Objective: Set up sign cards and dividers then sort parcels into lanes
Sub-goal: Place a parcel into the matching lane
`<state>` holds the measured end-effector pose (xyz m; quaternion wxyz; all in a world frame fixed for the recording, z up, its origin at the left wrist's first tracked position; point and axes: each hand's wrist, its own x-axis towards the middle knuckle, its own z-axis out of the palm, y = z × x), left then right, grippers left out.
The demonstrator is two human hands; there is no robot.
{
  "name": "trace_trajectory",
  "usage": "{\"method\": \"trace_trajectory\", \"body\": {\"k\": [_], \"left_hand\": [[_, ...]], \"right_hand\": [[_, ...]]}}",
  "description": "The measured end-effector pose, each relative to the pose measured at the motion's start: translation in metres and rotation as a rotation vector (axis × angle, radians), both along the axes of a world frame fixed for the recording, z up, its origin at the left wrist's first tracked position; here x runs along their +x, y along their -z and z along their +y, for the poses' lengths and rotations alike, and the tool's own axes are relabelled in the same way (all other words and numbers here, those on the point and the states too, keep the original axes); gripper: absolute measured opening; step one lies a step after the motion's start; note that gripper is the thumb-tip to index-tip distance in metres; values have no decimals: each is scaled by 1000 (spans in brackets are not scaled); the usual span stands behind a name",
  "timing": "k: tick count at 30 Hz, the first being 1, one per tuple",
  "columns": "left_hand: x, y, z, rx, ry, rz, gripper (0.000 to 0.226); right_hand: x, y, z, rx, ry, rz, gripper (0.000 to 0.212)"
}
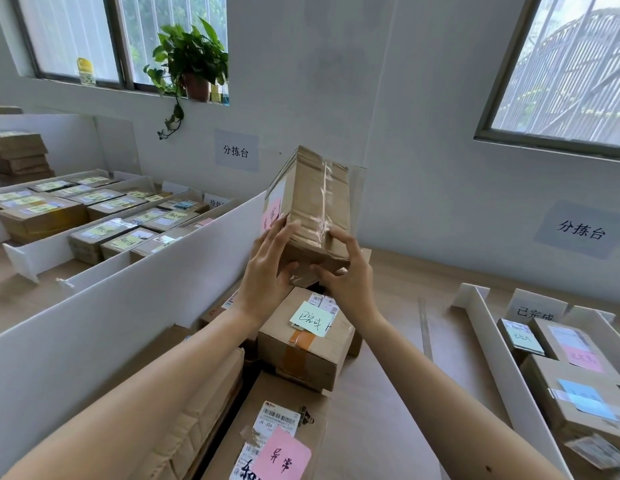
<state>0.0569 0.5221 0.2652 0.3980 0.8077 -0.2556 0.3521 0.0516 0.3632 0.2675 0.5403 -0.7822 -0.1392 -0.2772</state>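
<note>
Both my hands hold a taped cardboard parcel (315, 206) lifted and tilted above the table; a pink note sticks to its left face. My left hand (272, 261) grips its lower left side and my right hand (348, 271) grips its lower right corner. Below them sits a parcel with a green note (307, 337), and nearer me a parcel with a pink note (277, 438). A tall white divider (128, 306) runs along the left. On the right, a white divider (502, 355) borders a lane headed by a sign card (535, 308).
Lanes filled with several labelled parcels (94, 216) lie beyond the left divider. The right lane holds parcels with blue and pink notes (578, 393). A potted plant (194, 64) stands on the windowsill. Paper signs (236, 150) hang on the wall.
</note>
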Motion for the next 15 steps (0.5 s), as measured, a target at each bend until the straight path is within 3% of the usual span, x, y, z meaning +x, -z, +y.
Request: {"method": "trace_trajectory", "body": {"k": [4,8,15], "left_hand": [[-3,-8,-3,-82,22,131,79],[0,-11,-3,-46,47,110,75],[3,-10,-11,105,-48,103,90]], "right_hand": [[-4,2,-3,75,23,-2,62],[-3,8,-6,101,16,25,58],[-6,17,-8,267,-61,122,61]]}}
